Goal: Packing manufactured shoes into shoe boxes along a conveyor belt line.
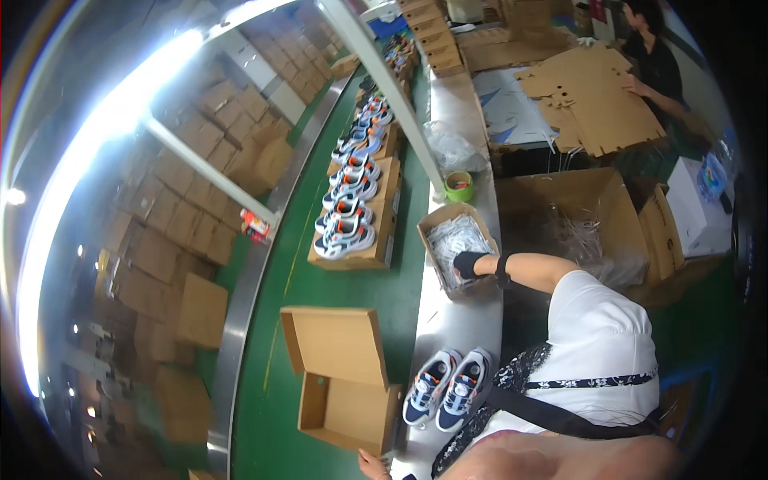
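Observation:
An open brown shoe box (348,412) lies on the green conveyor belt with its lid folded back; no shoes show inside it. At the box's near edge, by the lower rim of the view, my left hand (374,466) is partly in sight, its fingers closed on the cardboard. My right hand (470,265), in a black covering, reaches down into a small open carton (433,218) of small white packets (456,237). Its fingertips are hidden among them. Two white, navy and orange sneakers (450,390) lie side by side on the metal ledge, close to my body.
Farther up the belt (276,384), several similar sneakers (346,232) stand on closed shoe boxes. Green tape (458,187) sits beyond the carton. A large carton (552,188) stands right of the ledge. Another person (658,72) handles flat cardboard (596,96) at the far right.

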A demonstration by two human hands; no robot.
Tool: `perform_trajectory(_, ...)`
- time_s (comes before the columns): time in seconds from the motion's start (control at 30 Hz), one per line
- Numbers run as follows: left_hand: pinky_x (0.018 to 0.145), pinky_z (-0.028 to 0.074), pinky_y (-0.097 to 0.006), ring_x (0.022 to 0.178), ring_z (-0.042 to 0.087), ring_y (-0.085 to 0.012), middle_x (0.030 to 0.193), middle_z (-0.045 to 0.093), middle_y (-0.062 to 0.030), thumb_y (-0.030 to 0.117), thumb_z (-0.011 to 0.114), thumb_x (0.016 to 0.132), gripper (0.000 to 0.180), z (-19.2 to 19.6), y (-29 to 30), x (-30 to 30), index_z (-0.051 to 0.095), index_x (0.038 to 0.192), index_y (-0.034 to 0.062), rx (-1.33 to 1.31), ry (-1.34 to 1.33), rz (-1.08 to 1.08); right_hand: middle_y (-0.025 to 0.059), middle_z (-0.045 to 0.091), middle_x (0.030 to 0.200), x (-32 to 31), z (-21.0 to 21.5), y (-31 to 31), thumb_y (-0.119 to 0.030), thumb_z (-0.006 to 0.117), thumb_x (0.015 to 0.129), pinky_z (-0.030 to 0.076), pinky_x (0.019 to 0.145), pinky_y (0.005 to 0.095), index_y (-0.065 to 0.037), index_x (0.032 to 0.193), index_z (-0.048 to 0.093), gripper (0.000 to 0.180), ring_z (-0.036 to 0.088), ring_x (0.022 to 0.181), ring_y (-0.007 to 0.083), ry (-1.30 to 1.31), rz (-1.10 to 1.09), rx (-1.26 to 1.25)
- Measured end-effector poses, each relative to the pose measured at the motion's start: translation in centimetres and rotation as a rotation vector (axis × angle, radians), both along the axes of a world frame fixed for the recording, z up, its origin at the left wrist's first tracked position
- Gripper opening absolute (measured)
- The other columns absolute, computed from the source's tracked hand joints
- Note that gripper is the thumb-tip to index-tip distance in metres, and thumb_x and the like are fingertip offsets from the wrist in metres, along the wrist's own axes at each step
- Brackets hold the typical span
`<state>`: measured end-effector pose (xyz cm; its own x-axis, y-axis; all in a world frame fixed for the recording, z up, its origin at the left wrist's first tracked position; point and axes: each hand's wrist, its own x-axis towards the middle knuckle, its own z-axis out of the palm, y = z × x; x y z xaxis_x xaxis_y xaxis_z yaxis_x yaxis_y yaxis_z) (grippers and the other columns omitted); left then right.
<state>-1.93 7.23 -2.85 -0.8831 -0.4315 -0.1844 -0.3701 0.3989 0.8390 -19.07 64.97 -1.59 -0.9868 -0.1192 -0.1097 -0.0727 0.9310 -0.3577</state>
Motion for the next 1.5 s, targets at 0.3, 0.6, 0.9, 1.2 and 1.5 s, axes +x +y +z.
perform_trajectory(0.3,0.035,0.04,-0.021,0.044,0.05,-0.0126,0.072,0.054,-0.0123,0.037,0.039,0.086,0.046,6.1,-0.2,9.8,0.046,0.105,-0.0036,0.282,0.11,0.518,0.0143,0.059,0.074,-4.9,0.6,0.6,-0.017,0.051,0.068,0.044,0.058,0.0343,-0.004,0.081,0.059,0.02,0.058,0.069,0.0236,0.238,-0.12,-0.057)
perform_trajectory(0.6,0.037,0.038,-0.019,0.044,0.048,-0.0084,0.066,0.055,-0.0065,0.025,0.046,0.085,0.03,7.0,-4.8,31.5,0.053,0.092,-0.0028,0.169,0.208,0.97,0.0131,0.059,0.073,3.5,-2.2,-0.1,-0.017,0.05,0.069,0.044,0.057,0.0334,-0.004,0.08,0.059,0.019,0.057,0.066,0.0225,0.204,-0.102,-0.008)
perform_trajectory(0.9,0.038,0.038,-0.019,0.045,0.049,-0.0078,0.065,0.055,-0.0049,0.021,0.048,0.083,0.025,7.3,-9.5,42.1,0.055,0.092,-0.0019,-0.051,0.285,1.192,0.0119,0.058,0.072,4.4,-2.5,1.8,-0.018,0.05,0.071,0.044,0.056,0.0324,-0.004,0.079,0.058,0.018,0.056,0.063,0.0213,0.153,-0.2,0.059)
perform_trajectory(1.2,0.082,0.037,-0.038,0.1,0.043,-0.0326,0.105,0.048,-0.0242,0.032,0.054,0.077,0.045,5.3,-29.0,51.3,0.051,0.1,-0.0066,-0.945,-0.189,1.216,0.0107,0.058,0.072,5.0,0.5,0.4,-0.018,0.05,0.072,0.043,0.055,0.0315,-0.004,0.078,0.057,0.017,0.055,0.06,0.0202,0.234,-0.301,0.103)
perform_trajectory(1.5,0.074,0.044,-0.04,0.089,0.054,-0.0377,0.095,0.053,-0.0295,0.049,0.067,0.055,0.077,4.5,-38.0,53.0,0.052,0.092,-0.0163,-0.397,-0.668,1.137,0.0095,0.058,0.071,0.1,8.0,-26.3,-0.018,0.049,0.073,0.043,0.053,0.0306,-0.004,0.077,0.057,0.017,0.054,0.057,0.0191,0.51,0.03,-0.364)
